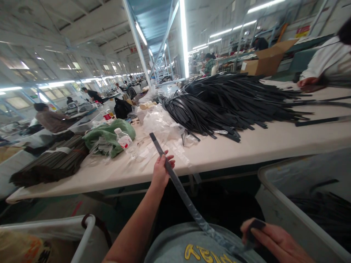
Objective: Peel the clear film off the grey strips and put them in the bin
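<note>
One dark strap [182,191] runs slantwise across my lap. Near its upper end my left hand [162,168] grips it between thumb and fingers, in front of the table edge. At the lower right my right hand [270,235] is closed on the strap's other end, slightly blurred. A large heap of black straps [219,100] lies on the pale table [230,153], beyond my hands. Crumpled clear plastic [159,118] sits left of the heap.
On the table's left are a bundle of dark strips [52,160], a green cloth [111,133] and a plastic bottle [124,139]. White bins stand at lower left [89,233] and right [276,190]. At the far right is another person's hand [308,82].
</note>
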{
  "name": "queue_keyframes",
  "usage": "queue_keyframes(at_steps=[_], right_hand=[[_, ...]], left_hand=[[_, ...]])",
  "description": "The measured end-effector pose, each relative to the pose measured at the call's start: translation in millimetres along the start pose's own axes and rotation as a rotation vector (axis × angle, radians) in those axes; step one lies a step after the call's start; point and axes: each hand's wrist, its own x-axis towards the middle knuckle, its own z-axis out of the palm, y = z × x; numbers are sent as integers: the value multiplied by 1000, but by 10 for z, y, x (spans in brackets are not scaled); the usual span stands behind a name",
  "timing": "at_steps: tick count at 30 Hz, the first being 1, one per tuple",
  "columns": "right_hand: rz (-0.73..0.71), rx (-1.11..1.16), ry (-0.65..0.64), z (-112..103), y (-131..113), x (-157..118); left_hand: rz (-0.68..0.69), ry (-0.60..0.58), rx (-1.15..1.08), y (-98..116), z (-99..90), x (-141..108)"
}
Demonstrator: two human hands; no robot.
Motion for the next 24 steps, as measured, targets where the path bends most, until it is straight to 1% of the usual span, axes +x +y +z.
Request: queue_keyframes(at_steps=[1, 2, 4, 5, 7, 9, 11, 13, 16, 18, 20, 22, 24], right_hand=[[-21, 53, 6, 28, -99, 100], [-52, 113, 46, 49, -208, 208], [-142, 245, 139, 60, -440, 432], [-201, 297, 161, 51, -552, 541], [-327, 368, 179, 15, -741, 741], [-406, 422, 146, -13, -867, 900], [-428, 468, 118, -4, -933, 1005], [-439, 466, 150, 54, -960, 1050], [-481, 377, 260, 201, -975, 1015], [-514, 338, 307, 302, -979, 943], [-524, 352, 323, 371, -975, 862], [-496, 427, 313, 380, -957, 785], [-439, 533, 305, 331, -938, 701]], left_hand=[[6, -90, 64, -49, 14, -76], [-3, -192, 133, -112, 29, -168], [-71, -382, 256, -253, 51, -368], [-119, -463, 310, -318, 57, -460], [-216, -601, 417, -416, 66, -607], [-282, -697, 496, -468, 85, -698], [-293, -740, 537, -484, 128, -744], [-209, -731, 551, -485, 193, -762], [-28, -655, 583, -512, 288, -784], [32, -592, 637, -562, 304, -819], [67, -574, 736, -631, 265, -859], [116, -635, 846, -712, 189, -885], [162, -749, 921, -796, 111, -909]])
